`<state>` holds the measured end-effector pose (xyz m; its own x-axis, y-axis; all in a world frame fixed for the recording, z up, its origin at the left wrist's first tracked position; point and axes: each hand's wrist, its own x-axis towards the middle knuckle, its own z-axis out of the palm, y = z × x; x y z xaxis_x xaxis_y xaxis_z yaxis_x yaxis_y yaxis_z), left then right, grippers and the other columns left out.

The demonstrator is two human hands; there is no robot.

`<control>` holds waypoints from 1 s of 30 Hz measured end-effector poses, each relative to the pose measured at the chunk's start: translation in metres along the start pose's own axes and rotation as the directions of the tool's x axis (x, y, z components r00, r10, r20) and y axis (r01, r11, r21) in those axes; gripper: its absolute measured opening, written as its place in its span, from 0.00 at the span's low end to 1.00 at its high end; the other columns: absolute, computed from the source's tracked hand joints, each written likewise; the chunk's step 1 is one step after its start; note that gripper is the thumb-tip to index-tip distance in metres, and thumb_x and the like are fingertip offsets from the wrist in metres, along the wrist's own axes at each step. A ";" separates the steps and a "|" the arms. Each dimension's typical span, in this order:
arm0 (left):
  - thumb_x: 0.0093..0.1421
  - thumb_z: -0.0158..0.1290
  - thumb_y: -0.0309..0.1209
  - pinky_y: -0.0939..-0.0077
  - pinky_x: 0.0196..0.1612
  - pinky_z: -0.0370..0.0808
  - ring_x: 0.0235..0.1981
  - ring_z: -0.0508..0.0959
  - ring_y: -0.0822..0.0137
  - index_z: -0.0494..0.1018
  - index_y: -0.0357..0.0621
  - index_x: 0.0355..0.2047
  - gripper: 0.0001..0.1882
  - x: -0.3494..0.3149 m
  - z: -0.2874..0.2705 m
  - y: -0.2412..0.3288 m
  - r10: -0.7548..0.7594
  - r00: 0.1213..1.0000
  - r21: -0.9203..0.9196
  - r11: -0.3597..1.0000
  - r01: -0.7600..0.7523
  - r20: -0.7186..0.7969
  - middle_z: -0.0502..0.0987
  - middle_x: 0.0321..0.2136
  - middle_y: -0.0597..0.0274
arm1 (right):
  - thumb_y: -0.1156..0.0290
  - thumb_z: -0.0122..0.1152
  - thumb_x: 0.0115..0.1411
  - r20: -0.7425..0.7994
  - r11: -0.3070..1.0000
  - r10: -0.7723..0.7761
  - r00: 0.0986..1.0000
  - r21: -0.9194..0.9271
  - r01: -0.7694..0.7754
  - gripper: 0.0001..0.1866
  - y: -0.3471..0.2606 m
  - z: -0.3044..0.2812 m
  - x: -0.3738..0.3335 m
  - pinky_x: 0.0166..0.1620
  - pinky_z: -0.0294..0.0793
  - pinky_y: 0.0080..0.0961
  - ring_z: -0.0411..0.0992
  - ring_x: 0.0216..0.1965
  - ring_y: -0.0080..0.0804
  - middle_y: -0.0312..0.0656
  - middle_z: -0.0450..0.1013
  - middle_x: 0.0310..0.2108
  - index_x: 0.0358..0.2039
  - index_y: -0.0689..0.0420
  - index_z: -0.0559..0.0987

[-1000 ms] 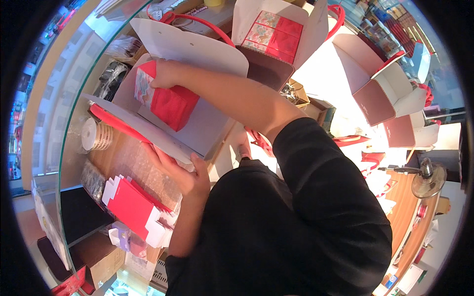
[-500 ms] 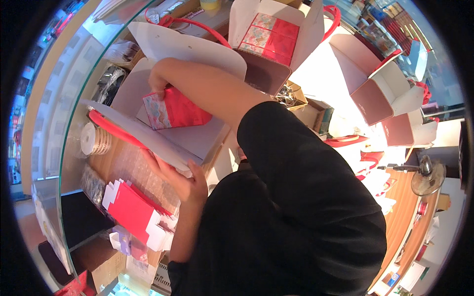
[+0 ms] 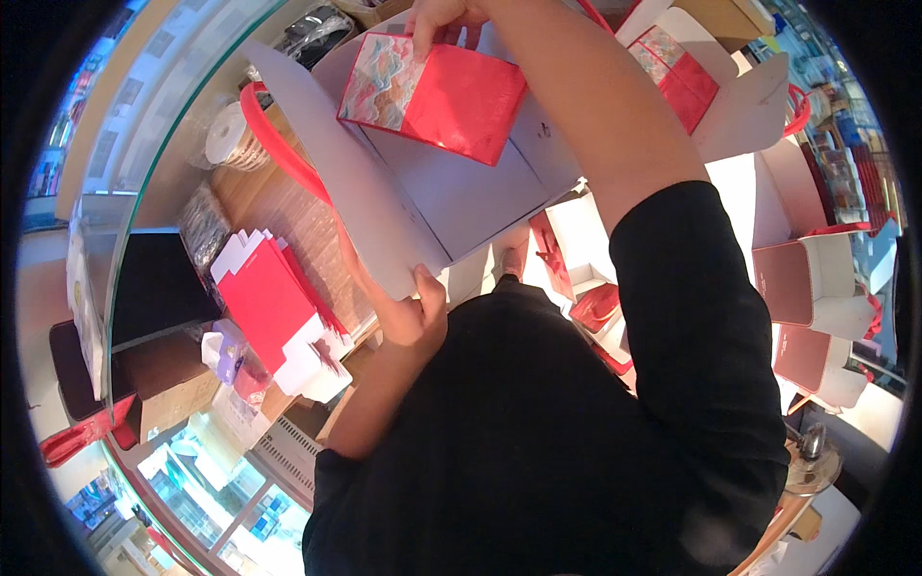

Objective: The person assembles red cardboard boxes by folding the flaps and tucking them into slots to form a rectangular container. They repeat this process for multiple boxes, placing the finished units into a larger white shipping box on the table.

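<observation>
My right hand (image 3: 449, 21) grips the far edge of a red box (image 3: 466, 101) with a pale, cloud-patterned end. That box sits tilted in the mouth of a white gift box (image 3: 471, 197) with a red carrying strap (image 3: 288, 154), and part of the bare white bottom shows below it. Down at the near left corner, my left hand (image 3: 413, 312) is closed on the raised side panel (image 3: 336, 163) of the gift box, thumb on the inner face and fingers behind it.
A stack of flat red cartons (image 3: 274, 298) lies on the wooden counter at the left, near a ribbon spool (image 3: 235, 134) and a glass pane. Another white gift box (image 3: 740, 106) holds a similar red box (image 3: 677, 77) at the upper right. More open gift boxes (image 3: 783, 283) stand at the right.
The red box has come up from lower in the gift box and now shows larger. My right hand still holds it. The whole view has shifted; my left hand stays on the side panel.
</observation>
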<state>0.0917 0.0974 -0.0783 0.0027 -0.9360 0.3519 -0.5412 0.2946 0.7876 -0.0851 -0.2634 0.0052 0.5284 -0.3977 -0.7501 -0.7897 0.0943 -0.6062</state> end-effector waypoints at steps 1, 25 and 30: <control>0.54 0.45 0.23 0.56 0.57 0.55 0.55 0.57 0.46 0.54 0.27 0.56 0.28 0.000 0.000 0.001 0.008 1.000 -0.010 1.000 -0.008 -0.025 0.55 0.54 0.38 | 0.62 0.65 0.47 -0.012 1.000 0.014 1.000 0.009 -0.014 0.24 -0.005 -0.001 -0.010 0.50 0.71 0.47 0.71 0.49 0.38 0.46 0.73 0.49 0.47 0.52 0.76; 0.52 0.45 0.22 0.53 0.57 0.57 0.51 0.62 0.41 0.57 0.29 0.55 0.28 0.001 0.005 -0.013 -0.025 0.998 -0.176 0.984 0.014 -0.058 0.59 0.52 0.38 | 0.65 0.65 0.50 -0.173 0.615 -0.092 0.981 -0.784 -0.081 0.37 -0.077 0.060 -0.025 0.51 0.69 0.42 0.67 0.54 0.44 0.48 0.67 0.56 0.61 0.51 0.64; 0.53 0.45 0.24 0.51 0.61 0.52 0.58 0.57 0.39 0.52 0.28 0.59 0.33 -0.006 0.002 -0.019 -0.079 0.996 -0.055 0.995 0.080 0.031 0.53 0.58 0.36 | 0.46 0.76 0.37 -0.498 0.565 -0.264 0.826 -0.774 -0.285 0.62 -0.059 0.145 -0.071 0.57 0.56 0.64 0.52 0.66 0.56 0.53 0.51 0.67 0.69 0.43 0.49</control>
<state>0.1004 0.0970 -0.0965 0.0192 -0.9618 0.2729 -0.4925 0.2285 0.8398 -0.0310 -0.1079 0.0563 0.4898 -0.8076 -0.3285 -0.8386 -0.5394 0.0758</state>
